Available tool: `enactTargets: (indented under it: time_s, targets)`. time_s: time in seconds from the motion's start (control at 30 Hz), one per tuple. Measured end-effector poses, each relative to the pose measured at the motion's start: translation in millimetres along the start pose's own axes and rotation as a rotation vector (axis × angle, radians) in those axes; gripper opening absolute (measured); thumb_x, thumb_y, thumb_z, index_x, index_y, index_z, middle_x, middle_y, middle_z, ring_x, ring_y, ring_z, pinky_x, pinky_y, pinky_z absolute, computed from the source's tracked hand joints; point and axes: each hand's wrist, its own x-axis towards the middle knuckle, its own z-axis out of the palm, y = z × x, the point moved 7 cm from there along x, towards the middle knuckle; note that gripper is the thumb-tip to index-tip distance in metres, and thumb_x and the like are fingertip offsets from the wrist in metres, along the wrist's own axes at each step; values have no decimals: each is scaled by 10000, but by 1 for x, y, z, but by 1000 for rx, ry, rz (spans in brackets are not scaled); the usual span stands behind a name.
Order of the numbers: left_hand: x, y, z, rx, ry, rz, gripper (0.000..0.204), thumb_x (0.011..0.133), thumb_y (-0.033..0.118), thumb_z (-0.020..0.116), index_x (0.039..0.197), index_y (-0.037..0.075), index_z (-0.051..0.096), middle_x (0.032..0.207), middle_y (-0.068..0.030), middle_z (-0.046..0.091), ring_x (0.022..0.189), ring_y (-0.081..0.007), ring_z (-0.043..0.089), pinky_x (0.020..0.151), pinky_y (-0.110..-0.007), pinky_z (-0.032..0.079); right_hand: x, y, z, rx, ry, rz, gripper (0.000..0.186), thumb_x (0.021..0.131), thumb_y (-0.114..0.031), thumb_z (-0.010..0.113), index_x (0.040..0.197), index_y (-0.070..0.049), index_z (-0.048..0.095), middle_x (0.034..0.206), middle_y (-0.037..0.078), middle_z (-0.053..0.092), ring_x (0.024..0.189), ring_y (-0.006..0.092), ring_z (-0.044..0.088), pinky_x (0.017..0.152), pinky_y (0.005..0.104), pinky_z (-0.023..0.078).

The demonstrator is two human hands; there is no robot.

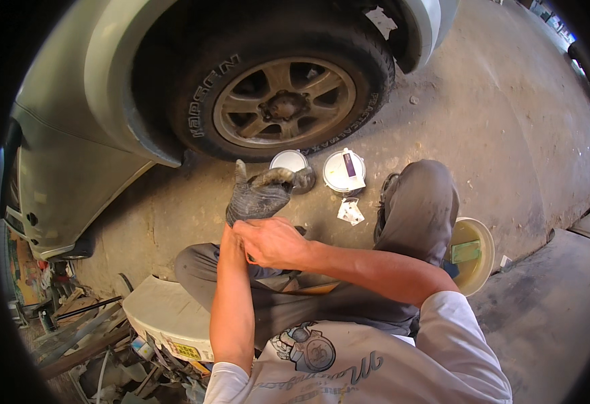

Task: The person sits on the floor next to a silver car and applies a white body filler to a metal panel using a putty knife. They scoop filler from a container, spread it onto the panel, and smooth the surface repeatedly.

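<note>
A dark grey work glove (246,204) with worn, pale fingertips covers my left hand (262,190). The fingers of that hand are spread and hold nothing. At the left wrist, my bare right hand (271,242) is closed on the cuff of the glove. Just beyond the gloved fingers stands a round can (288,160) with a pale lid, partly hidden by them. To its right is a second can (333,173) with a white top, and a white and dark purple tube (350,163) lies across it. Small white paper pieces (350,211) lie on the floor in front of this can.
A car wheel (285,104) with a black tyre rises close behind the cans, under a pale car body (79,168). Right of my bent knee (423,202) sits a cream bucket (487,252) with a green block inside. Scrap wood (86,343) and debris lie at the lower left.
</note>
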Motion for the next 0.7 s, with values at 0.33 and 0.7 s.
enactTargets:
  time_s: [0.33,0.7]
  targets:
    - [-6,-5,4,-98,-78,-64,459,960,272,454,1396,202,327,1356,-81,450,1214,-263,462,1002,-519,363,-2,-3,0,29,-75,21,203,800,-116,536,981,-29,503,828,168,630,756,410,610,643,525,463]
    - [-39,-13,39,-2466,-57,-983,487,956,295,448,1418,230,309,1396,-76,419,1254,-268,431,1019,-543,336,-2,-11,-1,12,-121,-1,206,783,-118,547,970,-38,518,809,169,633,758,402,617,661,504,468]
